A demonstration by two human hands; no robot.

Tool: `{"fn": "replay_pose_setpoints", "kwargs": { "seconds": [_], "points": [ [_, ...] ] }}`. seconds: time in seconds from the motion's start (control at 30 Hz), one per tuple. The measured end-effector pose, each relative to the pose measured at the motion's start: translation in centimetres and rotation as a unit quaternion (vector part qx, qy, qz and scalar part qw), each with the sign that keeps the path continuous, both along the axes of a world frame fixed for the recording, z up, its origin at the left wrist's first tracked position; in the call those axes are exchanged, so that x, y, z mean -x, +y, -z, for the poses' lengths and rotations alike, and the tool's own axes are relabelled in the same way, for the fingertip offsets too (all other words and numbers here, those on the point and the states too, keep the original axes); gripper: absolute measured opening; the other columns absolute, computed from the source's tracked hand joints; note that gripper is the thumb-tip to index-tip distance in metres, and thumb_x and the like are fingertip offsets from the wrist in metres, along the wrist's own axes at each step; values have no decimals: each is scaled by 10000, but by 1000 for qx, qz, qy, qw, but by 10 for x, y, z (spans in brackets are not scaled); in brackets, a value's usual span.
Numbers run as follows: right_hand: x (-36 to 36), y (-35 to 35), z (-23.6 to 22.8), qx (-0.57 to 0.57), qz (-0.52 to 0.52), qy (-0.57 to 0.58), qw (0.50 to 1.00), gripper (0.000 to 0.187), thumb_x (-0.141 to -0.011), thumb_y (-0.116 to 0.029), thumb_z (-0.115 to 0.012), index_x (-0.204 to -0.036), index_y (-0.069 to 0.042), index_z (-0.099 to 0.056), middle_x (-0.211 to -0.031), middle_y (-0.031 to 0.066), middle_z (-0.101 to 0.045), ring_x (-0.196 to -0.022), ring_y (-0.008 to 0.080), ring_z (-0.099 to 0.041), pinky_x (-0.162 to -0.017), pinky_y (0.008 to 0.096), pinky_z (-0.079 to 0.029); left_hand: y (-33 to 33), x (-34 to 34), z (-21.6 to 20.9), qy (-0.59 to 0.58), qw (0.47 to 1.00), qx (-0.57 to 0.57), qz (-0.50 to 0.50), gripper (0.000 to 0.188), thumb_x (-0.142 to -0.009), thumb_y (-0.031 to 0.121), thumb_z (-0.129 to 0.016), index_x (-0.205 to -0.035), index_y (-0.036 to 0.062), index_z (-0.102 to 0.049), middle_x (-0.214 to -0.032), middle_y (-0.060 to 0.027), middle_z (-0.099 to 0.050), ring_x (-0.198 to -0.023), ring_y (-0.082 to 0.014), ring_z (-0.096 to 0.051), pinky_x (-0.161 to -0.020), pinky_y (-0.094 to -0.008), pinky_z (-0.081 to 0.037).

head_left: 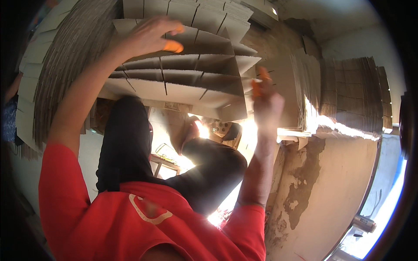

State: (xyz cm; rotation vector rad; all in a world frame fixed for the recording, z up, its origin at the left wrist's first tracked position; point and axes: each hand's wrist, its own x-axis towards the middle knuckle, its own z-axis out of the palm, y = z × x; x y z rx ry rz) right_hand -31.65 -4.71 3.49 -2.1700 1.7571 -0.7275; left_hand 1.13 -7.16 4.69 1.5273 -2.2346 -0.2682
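Slotted cardboard strips (183, 89) stand on edge in front of me, several running left to right. One crosswise strip (238, 82) meets them near their right ends. My left hand (150, 38) is over the far left part of these strips. Its thumb and forefinger, in orange finger covers, are apart with nothing visible between them. My right hand (267, 100) is raised just right of the crosswise strip. Orange covers show on its fingertips too, which are slightly blurred, look apart and hold nothing that I can make out.
Tall stacks of slotted cardboard (72, 65) rise at the left. More cardboard stacks (352, 93) stand at the right, by a wall with peeling paint (305, 182). Flat slotted sheets (191, 13) lie beyond the strips. My bent legs (126, 139) are below the work.
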Motion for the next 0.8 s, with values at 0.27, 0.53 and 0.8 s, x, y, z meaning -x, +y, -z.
{"fn": "replay_pose_setpoints", "kwargs": {
  "seconds": [0.27,0.53,0.8],
  "points": [
    [123,-24,19,74,221,319,919,571,-772,-252,-710,-1241,-38,-465,-1079,162,-557,-1049,323,-511,-766,473,-450,50,-53,23,59,993,-98,-17,318,-725,33,-705,-1021,-32,-607,-886,-132,-619,-865,-253,-596,-775,-353,-467],
    [162,-40,35,105,167,325,925,396,-709,-289,-753,-950,-35,-567,-908,139,-598,-927,318,-553,-768,415,-456,13,-67,38,-33,998,0,-46,178,-758,-14,-670,-924,-18,-608,-770,-195,-604,-725,-330,-606,-653,-407,-458],
    [152,-32,29,109,213,241,941,285,-798,-302,-672,-922,-71,-561,-860,132,-636,-817,327,-612,-678,445,-458,45,-38,18,117,990,83,-2,267,-756,53,-705,-1009,-1,-640,-865,-151,-635,-862,-331,-594,-751,-379,-471]
  ]
}}
